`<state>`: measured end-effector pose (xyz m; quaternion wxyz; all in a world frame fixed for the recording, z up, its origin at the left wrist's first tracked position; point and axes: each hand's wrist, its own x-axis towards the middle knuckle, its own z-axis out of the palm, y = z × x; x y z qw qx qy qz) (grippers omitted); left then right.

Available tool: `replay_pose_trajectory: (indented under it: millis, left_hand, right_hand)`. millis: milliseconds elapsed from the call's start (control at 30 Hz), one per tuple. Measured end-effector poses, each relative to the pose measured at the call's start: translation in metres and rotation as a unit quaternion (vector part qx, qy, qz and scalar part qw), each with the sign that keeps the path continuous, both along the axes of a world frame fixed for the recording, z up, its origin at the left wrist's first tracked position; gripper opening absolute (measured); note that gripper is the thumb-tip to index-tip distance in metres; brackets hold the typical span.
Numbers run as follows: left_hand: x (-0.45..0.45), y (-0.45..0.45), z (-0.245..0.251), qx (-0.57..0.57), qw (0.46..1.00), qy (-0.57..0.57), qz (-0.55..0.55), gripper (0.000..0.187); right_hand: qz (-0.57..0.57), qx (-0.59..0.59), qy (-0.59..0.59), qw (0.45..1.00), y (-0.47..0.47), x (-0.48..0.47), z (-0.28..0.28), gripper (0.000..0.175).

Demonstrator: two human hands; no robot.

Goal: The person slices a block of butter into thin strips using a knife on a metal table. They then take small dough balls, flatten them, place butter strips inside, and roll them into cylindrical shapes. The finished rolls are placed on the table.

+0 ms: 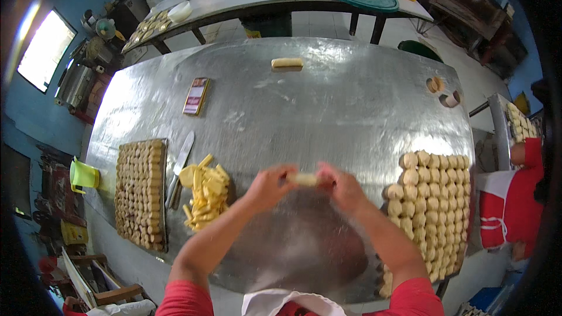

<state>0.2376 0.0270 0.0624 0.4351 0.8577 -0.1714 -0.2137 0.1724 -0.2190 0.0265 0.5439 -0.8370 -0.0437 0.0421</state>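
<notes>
Between both hands, just over the metal tabletop (246,136), is a short pale roll of dough (305,179). My left hand (270,186) has its left end and my right hand (342,184) its right end; the fingers are blurred. Left of my left hand lies a heap of yellow cheese-like sticks (206,195), beside a knife (184,151). Many round dough pieces (432,210) stand in rows to the right of my right arm. A single dough roll (287,63) lies near the far edge.
A tray of small dough pieces (139,193) and a green pitcher (84,174) are at left. A smartphone (196,96) lies further back. Two small round objects, one a pale cylinder (452,99), sit at far right. A co-worker in red (513,206) stands beyond the right edge.
</notes>
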Motion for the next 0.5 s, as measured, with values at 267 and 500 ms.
replay_pose_trajectory:
  millis: [267, 500]
  left_hand:
    - [0.266, -0.136, -0.034, 0.029, 0.948, -0.318, 0.006, 0.051]
    - [0.338, -0.152, -0.042, 0.071, 0.947, -0.314, 0.021, 0.052]
  right_hand:
    - [-0.096, -0.180, -0.145, 0.968, -0.101, 0.269, -0.016, 0.051]
    - [-0.149, -0.153, -0.156, 0.964, -0.112, 0.351, -0.027, 0.058]
